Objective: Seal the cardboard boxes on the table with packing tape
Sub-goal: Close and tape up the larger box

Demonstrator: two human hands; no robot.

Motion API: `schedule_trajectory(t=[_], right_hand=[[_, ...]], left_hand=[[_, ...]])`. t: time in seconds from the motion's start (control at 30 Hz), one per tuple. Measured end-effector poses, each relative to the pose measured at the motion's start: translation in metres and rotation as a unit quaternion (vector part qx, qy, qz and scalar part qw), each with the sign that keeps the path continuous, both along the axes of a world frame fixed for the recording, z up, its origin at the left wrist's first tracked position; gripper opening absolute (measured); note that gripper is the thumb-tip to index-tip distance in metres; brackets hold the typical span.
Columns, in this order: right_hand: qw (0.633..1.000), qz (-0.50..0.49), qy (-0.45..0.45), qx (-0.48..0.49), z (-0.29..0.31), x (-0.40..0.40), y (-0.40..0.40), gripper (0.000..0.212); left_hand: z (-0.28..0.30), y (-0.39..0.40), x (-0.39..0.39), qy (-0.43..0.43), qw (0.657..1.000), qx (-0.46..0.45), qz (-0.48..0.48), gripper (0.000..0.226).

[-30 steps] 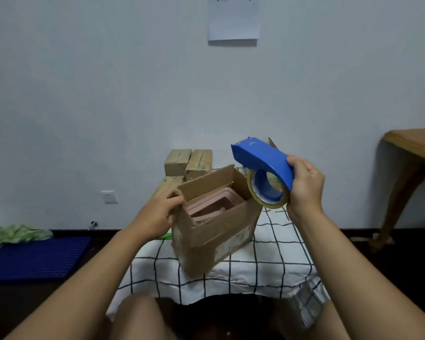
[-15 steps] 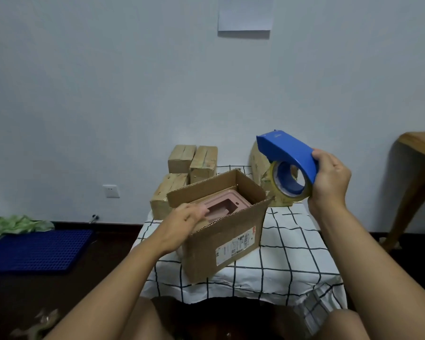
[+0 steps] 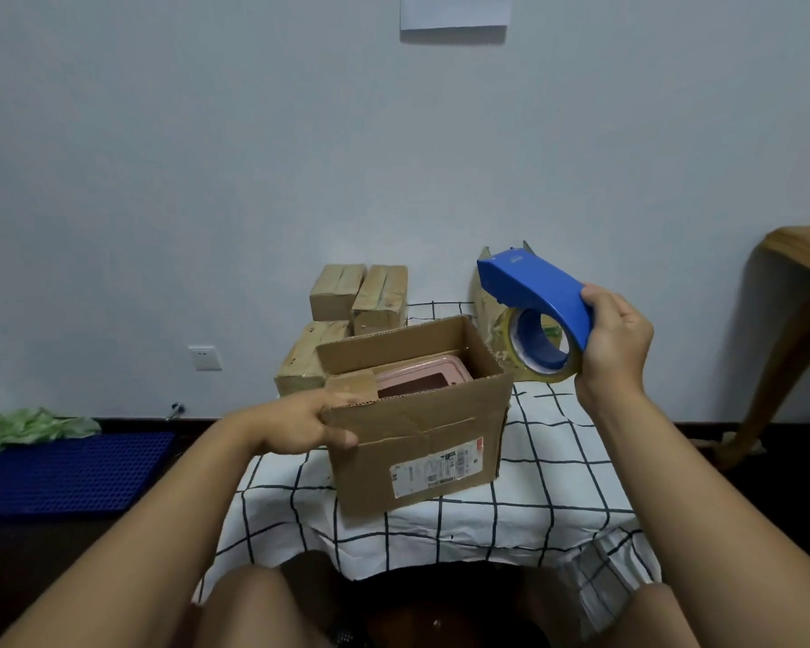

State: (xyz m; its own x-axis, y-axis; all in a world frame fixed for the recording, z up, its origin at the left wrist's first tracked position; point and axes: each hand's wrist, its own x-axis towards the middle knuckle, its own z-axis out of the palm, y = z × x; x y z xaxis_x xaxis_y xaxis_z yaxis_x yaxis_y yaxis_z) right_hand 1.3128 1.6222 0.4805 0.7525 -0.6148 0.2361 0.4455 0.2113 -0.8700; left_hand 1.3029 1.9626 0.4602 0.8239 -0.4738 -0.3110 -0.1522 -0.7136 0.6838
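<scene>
An open cardboard box (image 3: 422, 437) with a white label stands on the table's checked cloth (image 3: 557, 465). A pink item (image 3: 422, 378) lies inside it. My left hand (image 3: 300, 425) grips the box's left front corner, thumb on the outside, fingers over the rim by a small side flap. My right hand (image 3: 616, 341) holds a blue tape dispenser (image 3: 534, 292) with a roll of clear tape (image 3: 541, 353) in the air, above and to the right of the box.
Three taped cardboard boxes (image 3: 358, 297) are stacked behind the open one, another box (image 3: 487, 304) stands behind the dispenser. A wooden table (image 3: 796, 259) is at the right, a blue mat (image 3: 71, 470) and green cloth (image 3: 29, 425) lie on the floor at left.
My left hand moved from the box's inside to its left front corner and took hold of it. The box turned so the label faces me. The dispenser stays raised at the right.
</scene>
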Motion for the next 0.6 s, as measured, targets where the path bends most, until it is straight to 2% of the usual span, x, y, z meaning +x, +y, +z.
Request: schedule_trajectory(t=[0.1,0.27,0.33,0.47,0.6], right_hand=[[1.0,0.003,0.003,0.004,0.0,0.003,-0.005,0.018],[0.996,0.073,0.039,-0.018,-0.013,0.012,0.003,0.023],[0.992,0.105,0.058,-0.026,-0.021,0.017,0.01,0.019],[0.985,0.141,0.098,0.001,-0.03,0.026,0.016,0.015],[0.987,0.128,0.098,-0.02,-0.033,0.031,0.017,0.014]], left_hand=[[-0.001,0.007,0.012,-0.001,0.999,-0.016,0.031,0.038],[-0.015,0.002,0.013,0.004,0.984,-0.149,0.095,0.016],[-0.024,0.001,0.015,-0.022,0.973,-0.193,0.127,0.022],[-0.035,0.002,0.018,-0.07,0.953,-0.223,0.191,0.042],[-0.045,0.0,0.028,-0.136,0.947,-0.19,0.22,0.061]])
